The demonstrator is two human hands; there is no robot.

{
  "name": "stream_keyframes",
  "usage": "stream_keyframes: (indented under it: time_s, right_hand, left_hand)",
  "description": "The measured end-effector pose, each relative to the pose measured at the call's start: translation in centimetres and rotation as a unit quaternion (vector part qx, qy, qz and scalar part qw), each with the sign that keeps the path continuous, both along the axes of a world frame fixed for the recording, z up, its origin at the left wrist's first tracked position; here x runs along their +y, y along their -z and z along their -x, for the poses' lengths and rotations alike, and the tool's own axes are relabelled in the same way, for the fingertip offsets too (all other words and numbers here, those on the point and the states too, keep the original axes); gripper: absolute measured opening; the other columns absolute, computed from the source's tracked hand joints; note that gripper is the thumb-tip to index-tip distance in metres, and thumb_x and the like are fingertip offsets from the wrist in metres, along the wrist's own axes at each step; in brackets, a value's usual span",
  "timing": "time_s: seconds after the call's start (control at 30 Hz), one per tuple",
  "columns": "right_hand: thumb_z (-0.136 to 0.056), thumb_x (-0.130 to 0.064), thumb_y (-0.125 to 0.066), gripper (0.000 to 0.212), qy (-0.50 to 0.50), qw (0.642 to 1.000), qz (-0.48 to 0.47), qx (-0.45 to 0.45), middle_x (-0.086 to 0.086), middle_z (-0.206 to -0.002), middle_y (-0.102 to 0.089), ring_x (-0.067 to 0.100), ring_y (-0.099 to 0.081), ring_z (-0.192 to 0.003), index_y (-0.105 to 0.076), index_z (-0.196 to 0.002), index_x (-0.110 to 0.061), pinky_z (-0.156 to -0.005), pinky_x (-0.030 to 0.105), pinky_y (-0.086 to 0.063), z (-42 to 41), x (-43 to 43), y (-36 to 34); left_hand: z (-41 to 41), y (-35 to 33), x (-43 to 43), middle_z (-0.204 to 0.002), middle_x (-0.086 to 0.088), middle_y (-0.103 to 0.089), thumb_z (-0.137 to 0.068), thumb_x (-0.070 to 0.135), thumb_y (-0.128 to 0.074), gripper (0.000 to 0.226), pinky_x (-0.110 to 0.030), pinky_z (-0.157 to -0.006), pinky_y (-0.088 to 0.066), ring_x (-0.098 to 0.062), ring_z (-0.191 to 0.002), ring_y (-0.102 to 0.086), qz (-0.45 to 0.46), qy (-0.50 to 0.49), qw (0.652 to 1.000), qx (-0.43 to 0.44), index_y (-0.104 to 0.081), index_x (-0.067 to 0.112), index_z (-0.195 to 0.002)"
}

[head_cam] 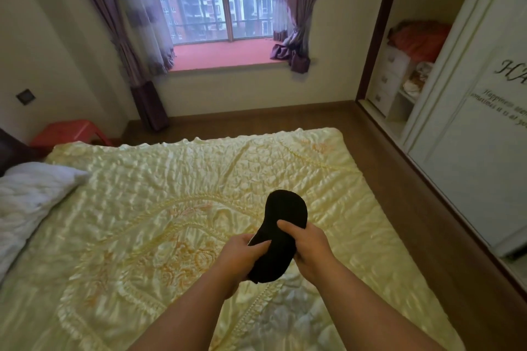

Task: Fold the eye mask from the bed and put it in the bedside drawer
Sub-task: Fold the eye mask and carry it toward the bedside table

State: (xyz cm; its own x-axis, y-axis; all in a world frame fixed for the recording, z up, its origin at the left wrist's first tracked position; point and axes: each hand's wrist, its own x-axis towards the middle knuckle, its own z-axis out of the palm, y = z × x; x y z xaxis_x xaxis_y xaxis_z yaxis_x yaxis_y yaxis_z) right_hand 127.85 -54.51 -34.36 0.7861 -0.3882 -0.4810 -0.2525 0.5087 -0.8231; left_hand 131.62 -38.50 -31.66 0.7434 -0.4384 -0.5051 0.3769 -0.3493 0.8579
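A black eye mask (281,226) is held up above the bed (176,194), which has a shiny pale-yellow quilted cover. My left hand (241,255) grips the mask's lower left side, thumb on its front. My right hand (309,246) grips its right side, fingers curled over the edge. The mask's upper rounded end stands free above both hands. No bedside drawer is in view.
A white pillow (31,196) lies at the bed's left. A red stool (68,134) stands by the far left corner. Wooden floor (399,165) runs along the bed's right side, beside a white wardrobe (467,151) with an open shelf section. A window with purple curtains (216,8) faces me.
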Motion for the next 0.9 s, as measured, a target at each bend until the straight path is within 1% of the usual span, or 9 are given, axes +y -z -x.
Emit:
stream_keyframes:
  time_s: [0.1,0.17,0.3,0.4,0.5,0.6,0.67,0.8,0.9]
  right_hand:
    - [-0.081,-0.01,-0.08,0.025,-0.006,1.0,0.022,-0.009,0.013,-0.098,-0.078,0.03,-0.076,-0.089,-0.072,-0.104,-0.013,-0.081,0.047,-0.061,1.5,0.4,-3.2]
    - [-0.082,-0.011,-0.079,0.025,-0.005,1.0,0.006,-0.023,0.011,-0.098,-0.079,0.028,-0.076,-0.09,-0.073,-0.106,-0.014,-0.08,0.045,-0.061,2.6,0.6,-5.0]
    - [-0.085,-0.008,-0.075,0.027,-0.014,0.998,-0.043,-0.047,0.014,-0.103,-0.078,0.029,-0.075,-0.095,-0.07,-0.112,-0.009,-0.076,0.039,-0.059,4.7,1.3,-8.3]
    - [-0.087,-0.006,-0.072,0.029,-0.025,0.997,-0.049,-0.061,0.016,-0.108,-0.076,0.032,-0.073,-0.1,-0.068,-0.116,-0.007,-0.081,0.043,-0.059,5.9,1.6,-10.1]
    - [-0.089,-0.003,-0.069,0.034,-0.047,0.996,-0.018,-0.074,0.017,-0.117,-0.072,0.034,-0.069,-0.107,-0.064,-0.122,-0.011,-0.09,0.049,-0.058,6.6,1.7,-11.7]
    - [-0.091,0.001,-0.065,0.036,-0.064,0.994,0.016,-0.089,0.017,-0.12,-0.07,0.034,-0.068,-0.108,-0.062,-0.125,-0.012,-0.089,0.049,-0.057,7.1,2.0,-12.9]
    - [-0.092,0.004,-0.062,0.038,-0.062,0.993,0.032,-0.092,0.017,-0.12,-0.07,0.034,-0.068,-0.108,-0.062,-0.125,-0.012,-0.09,0.05,-0.057,7.4,2.2,-13.5]
    - [-0.091,0.005,-0.061,0.03,-0.046,0.991,0.078,-0.099,0.015,-0.111,-0.074,0.033,-0.07,-0.104,-0.071,-0.106,-0.019,-0.093,0.052,-0.056,7.8,2.9,-14.3]
    - [-0.09,0.001,-0.065,0.028,-0.046,0.986,0.105,-0.119,0.008,-0.1,-0.078,0.028,-0.072,-0.1,-0.08,-0.09,-0.023,-0.089,0.046,-0.058,8.1,3.4,-15.1]
  left_hand:
    - [1.6,-2.9,0.4,-0.078,-0.01,-0.076,-0.088,0.037,-0.07,0.029,-0.027,-0.049,-0.05,-0.024,-0.065,-0.073,-0.004,-0.004,1.0,-0.025,-0.075,0.01,-0.096]
    - [2.4,-4.9,0.5,-0.074,-0.012,-0.074,-0.09,0.033,-0.067,0.025,-0.029,-0.046,-0.047,-0.026,-0.059,-0.069,-0.005,-0.003,0.999,-0.046,-0.076,0.01,-0.093]
    - [3.7,-8.8,0.4,-0.077,-0.015,-0.075,-0.089,0.033,-0.067,0.025,-0.031,-0.048,-0.049,-0.031,-0.063,-0.071,-0.016,-0.007,0.997,-0.075,-0.075,0.009,-0.089]
    - [4.4,-10.8,0.2,-0.082,-0.015,-0.076,-0.089,0.028,-0.066,0.019,-0.029,-0.05,-0.051,-0.027,-0.069,-0.075,-0.034,-0.012,0.996,-0.085,-0.074,0.011,-0.088]
    - [4.9,-12.0,0.2,-0.087,-0.02,-0.075,-0.09,0.026,-0.065,0.023,-0.028,-0.047,-0.049,-0.03,-0.069,-0.073,-0.048,-0.019,0.995,-0.088,-0.073,0.005,-0.091]
    - [5.2,-12.6,0.1,-0.09,-0.025,-0.074,-0.092,0.025,-0.064,0.026,-0.033,-0.05,-0.051,-0.038,-0.075,-0.073,-0.056,-0.04,0.994,-0.087,-0.073,0.001,-0.094]
    - [5.5,-13.0,0.0,-0.09,-0.027,-0.072,-0.091,0.024,-0.064,0.027,-0.031,-0.046,-0.049,-0.036,-0.068,-0.071,-0.059,-0.053,0.994,-0.079,-0.071,-0.002,-0.094]
    - [5.7,-13.7,0.1,-0.089,-0.025,-0.071,-0.092,0.023,-0.065,0.028,-0.029,-0.046,-0.047,-0.034,-0.069,-0.069,-0.048,-0.077,0.995,-0.044,-0.067,-0.004,-0.095]
    - [5.8,-14.3,0.4,-0.083,-0.021,-0.071,-0.093,0.026,-0.066,0.034,-0.028,-0.044,-0.047,-0.03,-0.063,-0.067,-0.011,-0.099,0.995,-0.008,-0.067,-0.007,-0.099]
